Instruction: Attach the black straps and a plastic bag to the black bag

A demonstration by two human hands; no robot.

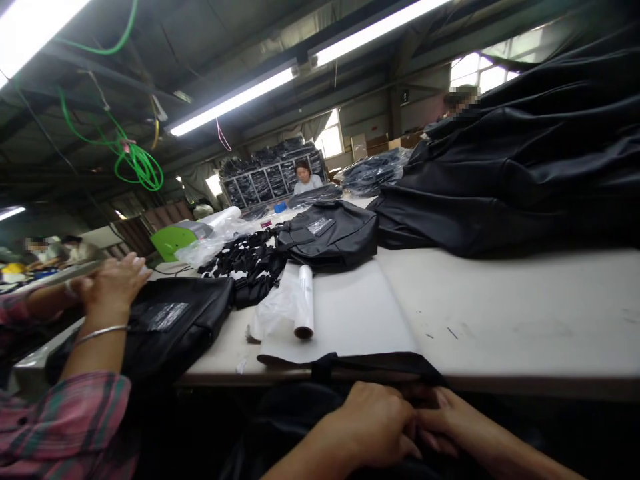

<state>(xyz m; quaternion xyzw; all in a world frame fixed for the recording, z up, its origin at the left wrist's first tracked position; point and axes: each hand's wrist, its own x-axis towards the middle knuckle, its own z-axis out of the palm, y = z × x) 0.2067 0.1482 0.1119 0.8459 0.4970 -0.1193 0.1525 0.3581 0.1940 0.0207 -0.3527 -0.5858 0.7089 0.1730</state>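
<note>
Both my hands sit low at the table's near edge, pressed together over a dark black piece (373, 365) that hangs off the edge. My left hand (373, 420) has its fingers curled down, closed on the black material beneath it. My right hand (447, 420) lies against it, fingers bent inward and closed; what it grips is hidden in the dark folds. Just beyond them lies a white sheet (345, 313) with a roll of clear plastic bags (304, 301) on it.
A co-worker's arm in a plaid sleeve (70, 420) with a bangle rests on a black bag (173, 327) at left. More black bags (330, 233) and a tall black pile (525, 167) cover the white table (500, 313). Other people sit farther back.
</note>
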